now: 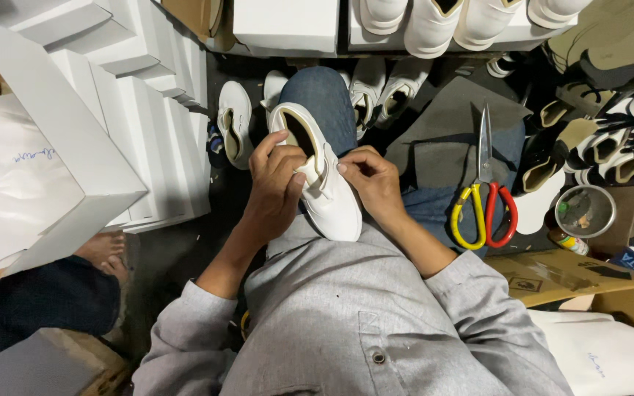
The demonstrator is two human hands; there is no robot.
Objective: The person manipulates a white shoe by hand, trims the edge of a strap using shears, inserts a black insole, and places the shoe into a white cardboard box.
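We have a white shoe (324, 187) resting on our knee, toe toward us and opening away, and we judge the step in hand to be work on its upper, near the tongue. Our left hand (277, 180) curls over the shoe's left side, fingers closed on a cream flap at the collar, thumb pressed against it. Our right hand (372, 180) sits against the right edge, fingertips pinched on the upper just beside the left hand's grip. Both hands are shut on the shoe, almost touching each other across it. The scissors (484, 194), with one yellow and one red handle, lie on a grey pad on our right thigh, near the right hand. More white shoes (235, 121) stand on the floor beyond the knee. The next move seems to call for a steady left-hand hold while the right fingers work along the edge.
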